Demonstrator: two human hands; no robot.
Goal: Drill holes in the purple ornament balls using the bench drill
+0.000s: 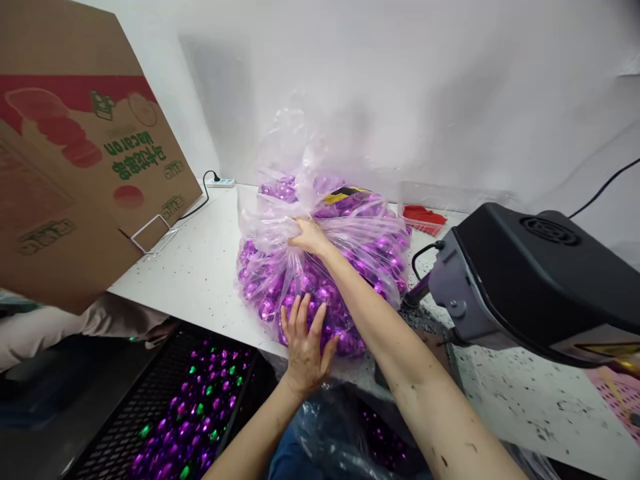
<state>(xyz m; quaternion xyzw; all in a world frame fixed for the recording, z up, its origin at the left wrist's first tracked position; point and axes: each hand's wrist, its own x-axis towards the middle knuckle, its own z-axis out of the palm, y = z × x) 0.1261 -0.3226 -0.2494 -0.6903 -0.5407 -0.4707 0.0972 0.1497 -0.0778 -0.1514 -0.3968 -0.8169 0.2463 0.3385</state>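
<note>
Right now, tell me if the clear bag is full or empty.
Full: the clear bag bulges with purple pieces; the right hand bunches its plastic near the top.

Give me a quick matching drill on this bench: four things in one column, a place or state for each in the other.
1. right hand
2. left hand
3. box
4. crate

a. below the table edge, with purple and green pieces inside
b. open, flat against the front of the bag
c. gripping the bag's gathered plastic
d. tilted, at far left

Pairs: 1-c, 2-b, 3-d, 4-a
</note>
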